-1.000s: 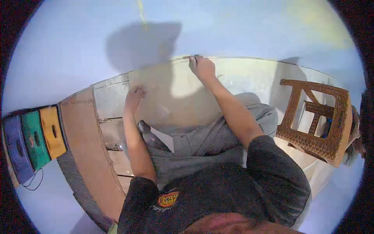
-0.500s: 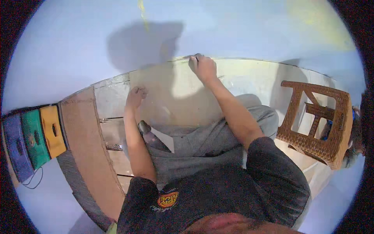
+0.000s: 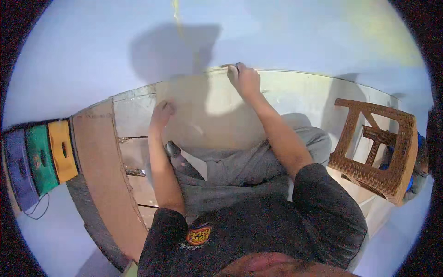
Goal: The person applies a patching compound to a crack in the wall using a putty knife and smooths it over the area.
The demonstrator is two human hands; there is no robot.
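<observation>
Lettering on the black T-shirt
A red-and-yellow emblem bears block letters; small pale script runs just below the emblem.

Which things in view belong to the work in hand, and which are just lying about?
In the work:
right hand, at the board's far edge, apparently closed on a small dark item too unclear to name
left hand, fingers bent, by the board
pale board

Lying about:
woven brown frame, right
brown strip, left
green and yellow panels, far left

Pale blue wall, yellow-streaked, head-shaped shadow; abuts wooden platform's far edge. Brown wicker-textured stool, right end.
</observation>
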